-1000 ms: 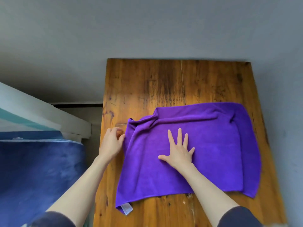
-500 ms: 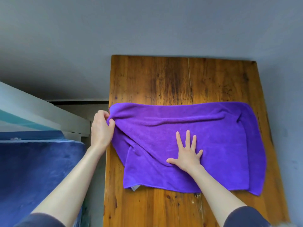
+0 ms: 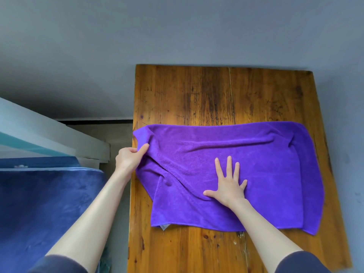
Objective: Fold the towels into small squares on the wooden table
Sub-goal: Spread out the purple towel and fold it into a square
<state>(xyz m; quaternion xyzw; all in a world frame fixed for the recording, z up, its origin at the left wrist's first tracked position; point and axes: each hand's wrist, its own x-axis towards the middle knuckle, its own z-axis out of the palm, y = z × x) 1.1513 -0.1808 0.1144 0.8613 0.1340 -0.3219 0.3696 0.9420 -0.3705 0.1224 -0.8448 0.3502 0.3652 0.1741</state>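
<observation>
Your right hand [image 3: 228,186] lies flat, fingers spread, pinning the purple towel [image 3: 256,174] mid wooden table [image 3: 197,95]. Your left hand [image 3: 129,157] pinches its left edge. It looks soft, light and floppy, wrinkles easily; grip corners, not the middle.
</observation>
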